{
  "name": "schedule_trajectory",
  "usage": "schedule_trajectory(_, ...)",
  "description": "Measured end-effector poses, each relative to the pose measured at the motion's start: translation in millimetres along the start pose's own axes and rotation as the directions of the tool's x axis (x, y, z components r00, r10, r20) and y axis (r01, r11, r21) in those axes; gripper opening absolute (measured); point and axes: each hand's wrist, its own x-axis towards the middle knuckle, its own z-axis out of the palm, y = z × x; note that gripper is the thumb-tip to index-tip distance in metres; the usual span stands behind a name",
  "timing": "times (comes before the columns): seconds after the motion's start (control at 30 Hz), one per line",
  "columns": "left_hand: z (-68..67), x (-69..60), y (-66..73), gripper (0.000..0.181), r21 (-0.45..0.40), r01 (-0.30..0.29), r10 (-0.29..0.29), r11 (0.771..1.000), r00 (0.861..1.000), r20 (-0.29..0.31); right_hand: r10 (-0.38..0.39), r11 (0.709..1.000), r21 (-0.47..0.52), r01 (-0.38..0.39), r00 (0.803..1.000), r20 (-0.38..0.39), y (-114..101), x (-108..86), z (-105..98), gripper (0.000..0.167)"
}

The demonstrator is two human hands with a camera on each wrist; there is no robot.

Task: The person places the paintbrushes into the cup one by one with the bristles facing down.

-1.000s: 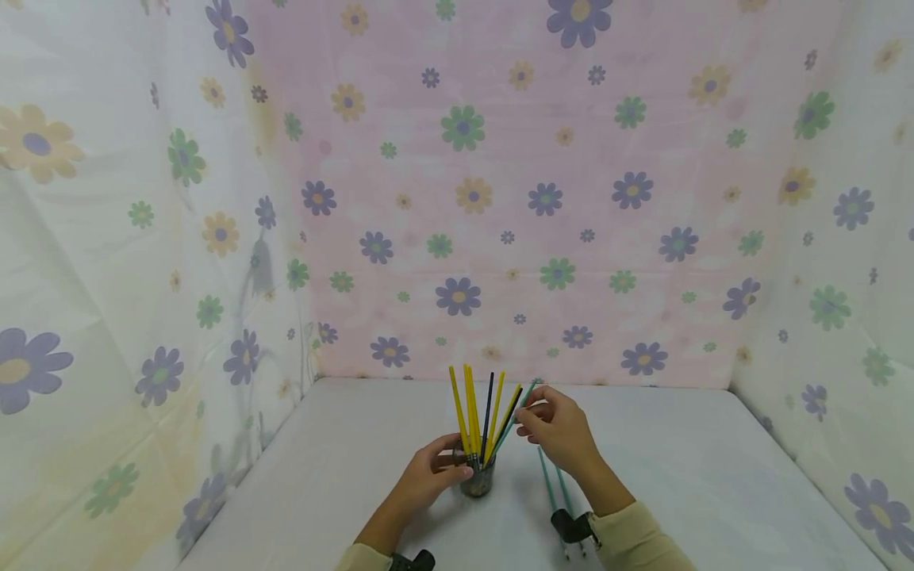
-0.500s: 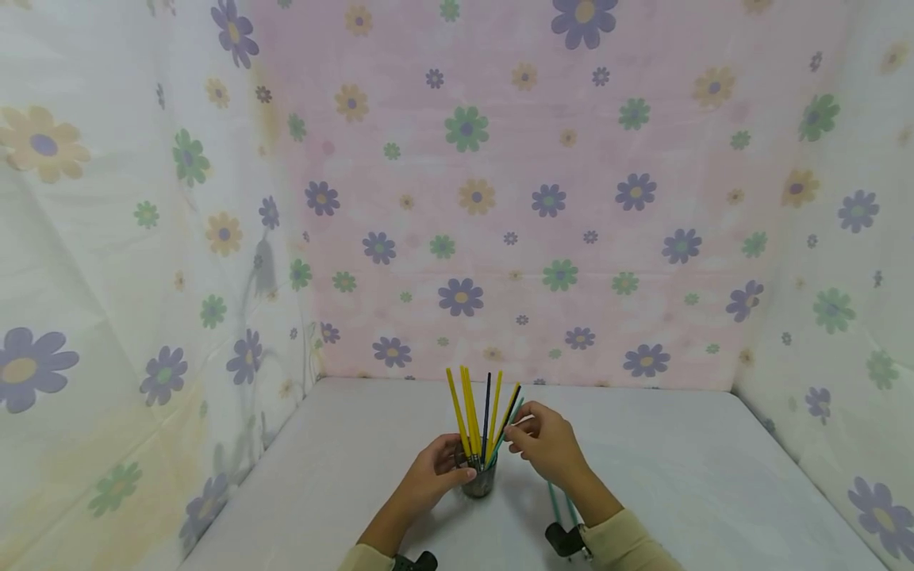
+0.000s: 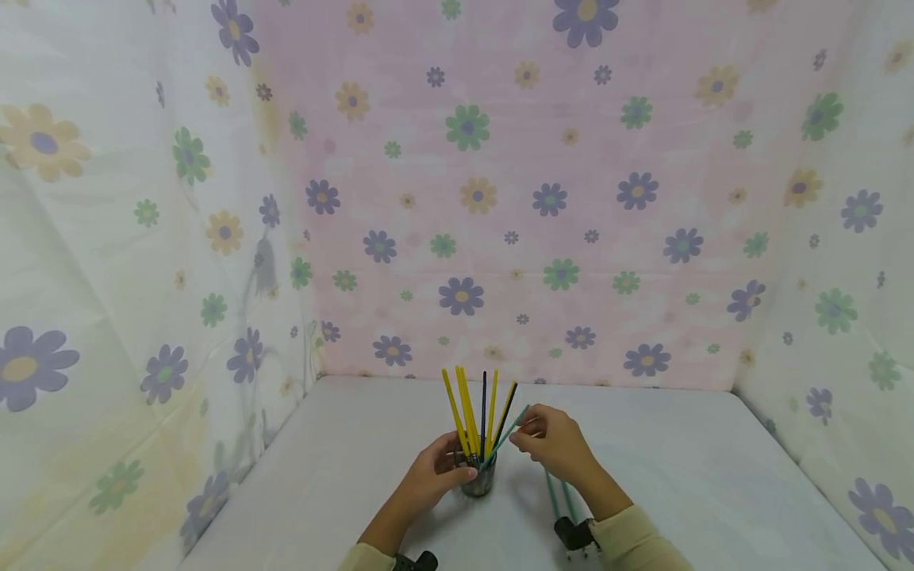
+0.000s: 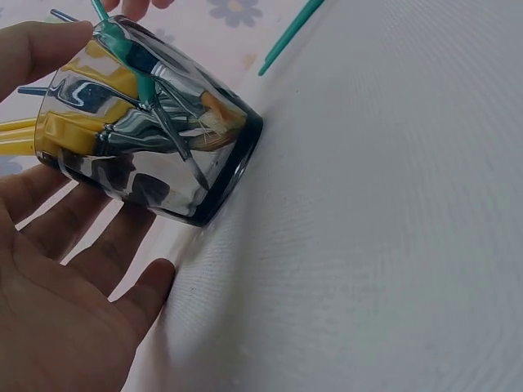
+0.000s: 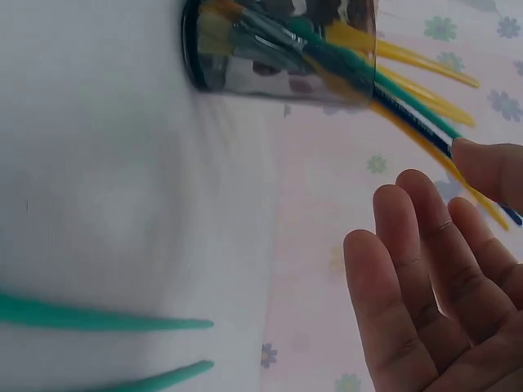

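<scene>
A clear glass [image 3: 480, 484] stands on the table, gripped by my left hand [image 3: 427, 480] from its left side, with the thumb at the rim in the left wrist view. Inside lean several yellow-handled paintbrushes [image 3: 467, 412] and darker ones [image 3: 484, 400], bristles down, as the bristle tips [image 4: 219, 122] show through the glass. My right hand [image 3: 560, 446] pinches the upper handle of a teal paintbrush [image 3: 507, 436] between thumb and fingertips. That brush tilts to the right, its lower end inside the glass. In the right wrist view the other fingers [image 5: 409, 269] are spread away from it.
Two more teal paintbrushes [image 3: 552, 498] lie on the white table [image 3: 664, 476] under my right forearm, partly hidden by the wrist camera [image 3: 571, 533]. Flowered cloth [image 3: 500, 262] closes off the back and sides.
My right hand has brought the teal paintbrush down and left into the glass, then drawn slightly back right, leaning the handle further over. The left hand stays on the glass.
</scene>
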Motion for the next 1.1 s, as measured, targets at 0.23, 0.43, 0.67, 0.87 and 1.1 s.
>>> schedule_trajectory(0.23, 0.7, 0.7, -1.2, 0.065, -0.007, -0.003, 0.003, 1.0, 1.0, 0.015, 0.092, 0.996, -0.001, -0.093, 0.996, -0.02, 14.2, -0.8, -12.8, 0.019)
schedule_trajectory(0.43, 0.0, 1.8, -2.5, 0.063, 0.006, 0.003, -0.003, 1.0, 1.0, 0.004, 0.182, 0.981, -0.057, -0.184, 0.982, -0.045, 31.0, -1.8, -19.7, 0.02)
schedule_trajectory(0.67, -0.6, 1.9, -4.0, 0.061, 0.017, -0.007, 0.007, 1.0, 1.0, -0.007, 0.283, 0.952, -0.104, -0.287, 0.958, -0.05, 45.7, -2.6, -25.2, 0.026)
schedule_trajectory(0.87, -0.6, 0.7, -2.8, 0.062, 0.028, -0.001, 0.001, 1.0, 1.0, -0.016, 0.37, 0.904, -0.211, -0.372, 0.928, -0.053, 59.3, -2.9, -24.5, 0.029)
schedule_trajectory(1.1, 0.1, -1.0, -2.4, 0.061, 0.026, -0.015, 0.015, 1.0, 1.0, -0.009, 0.4, 0.884, -0.25, -0.396, 0.916, -0.036, 61.9, -5.0, -25.5, 0.035)
